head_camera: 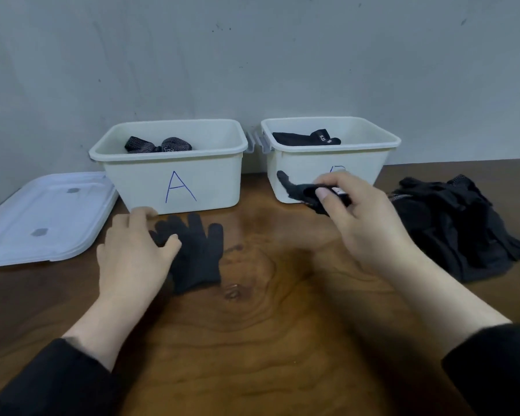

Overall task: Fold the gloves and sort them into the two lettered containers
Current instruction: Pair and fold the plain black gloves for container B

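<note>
A dark knit glove [197, 253] lies flat on the wooden table in front of the white container marked A [174, 175], fingers pointing away from me. My left hand [132, 253] rests on the glove's left edge, fingers spread. Lifted before the second white container [330, 157], my right hand [364, 214] pinches a black glove [300, 192] and hides most of that container's letter. Container A holds a patterned folded glove [158, 144]. The right container holds a folded black glove [306, 138]. A pile of black gloves [454, 226] sits at the right.
Two white lids [42, 217] lie stacked at the left beside container A. Both containers stand against a grey wall [252, 55]. Bare wooden tabletop [267, 310] stretches between my arms, which wear dark sleeves.
</note>
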